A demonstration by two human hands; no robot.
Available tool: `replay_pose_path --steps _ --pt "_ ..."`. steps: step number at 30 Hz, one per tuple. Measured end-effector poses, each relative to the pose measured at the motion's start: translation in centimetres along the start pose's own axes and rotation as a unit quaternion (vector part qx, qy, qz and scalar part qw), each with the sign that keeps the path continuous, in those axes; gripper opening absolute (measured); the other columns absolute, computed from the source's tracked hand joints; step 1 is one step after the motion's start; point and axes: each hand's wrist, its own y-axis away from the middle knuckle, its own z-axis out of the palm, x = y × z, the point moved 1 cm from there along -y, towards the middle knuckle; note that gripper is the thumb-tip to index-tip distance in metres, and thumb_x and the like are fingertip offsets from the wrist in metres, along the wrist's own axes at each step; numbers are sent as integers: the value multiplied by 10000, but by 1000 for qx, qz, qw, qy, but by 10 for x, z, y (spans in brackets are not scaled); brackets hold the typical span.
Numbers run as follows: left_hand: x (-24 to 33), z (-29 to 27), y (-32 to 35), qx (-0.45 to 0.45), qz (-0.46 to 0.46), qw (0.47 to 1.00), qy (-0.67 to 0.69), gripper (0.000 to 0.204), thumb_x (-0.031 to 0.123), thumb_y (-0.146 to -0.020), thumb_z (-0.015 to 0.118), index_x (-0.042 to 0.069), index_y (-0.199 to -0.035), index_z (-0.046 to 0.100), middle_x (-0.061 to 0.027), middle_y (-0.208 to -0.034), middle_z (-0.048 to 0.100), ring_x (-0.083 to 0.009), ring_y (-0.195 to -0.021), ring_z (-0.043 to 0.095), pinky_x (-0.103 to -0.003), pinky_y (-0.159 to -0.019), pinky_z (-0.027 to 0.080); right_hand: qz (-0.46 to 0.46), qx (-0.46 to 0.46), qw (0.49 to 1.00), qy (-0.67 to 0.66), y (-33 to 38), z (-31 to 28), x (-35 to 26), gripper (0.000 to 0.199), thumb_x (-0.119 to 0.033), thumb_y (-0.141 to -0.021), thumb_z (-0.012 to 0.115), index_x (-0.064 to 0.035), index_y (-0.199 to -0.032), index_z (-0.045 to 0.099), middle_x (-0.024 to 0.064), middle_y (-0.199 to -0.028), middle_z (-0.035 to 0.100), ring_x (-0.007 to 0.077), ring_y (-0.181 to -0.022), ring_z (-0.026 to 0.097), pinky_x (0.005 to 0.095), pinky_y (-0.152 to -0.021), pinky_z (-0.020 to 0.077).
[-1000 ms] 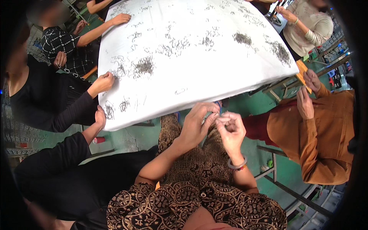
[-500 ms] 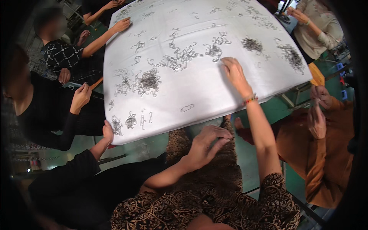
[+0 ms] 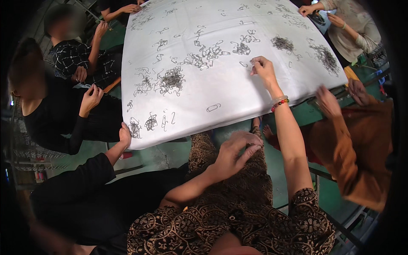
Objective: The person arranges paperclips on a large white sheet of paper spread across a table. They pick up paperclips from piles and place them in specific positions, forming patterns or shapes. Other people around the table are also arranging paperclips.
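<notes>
Many small bent wire hooks lie in loose heaps on a white-covered table. My right hand, beaded bracelet at the wrist, is over the cloth, just right of a single hook. Its thumb and fingers are pinched together; a thin dark bit shows at the tips, too small to make out. Nearer to me, short of the table edge, my left hand hangs above my lap. Its fingers are curled, with thumb and fingertips close together, and whatever is between them is hidden.
Denser dark heaps lie left, and others far right. One elongated wire loop lies near the front edge. A co-worker's hand rests at the left front corner. Other people sit close around, one in brown on my right.
My right hand's fingers have closed into a pinch, and the hand has drawn slightly right. My left hand keeps its pose. The right-hand co-worker's hand has moved toward the table edge.
</notes>
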Motion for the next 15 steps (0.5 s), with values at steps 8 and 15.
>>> replay_pose_path --steps 8,15 --pt "4 1 15 15 22 1000 9 119 -13 -868 630 1 -985 620 -117 -970 660 -224 -937 637 -326 -833 499 -49 -59 997 19 36 -3 -23 132 -71 -881 607 30 -966 614 49 -693 618 100 -575 574 235 -503 456" --pt "-11 5 23 63 1 998 -3 122 82 -882 659 9 -977 637 -93 -955 662 -196 -891 639 -304 -790 500 -64 -114 989 74 180 -32 -126 79 -61 -855 619 14 -845 643 -6 -706 555 66 -650 499 207 -581 387"
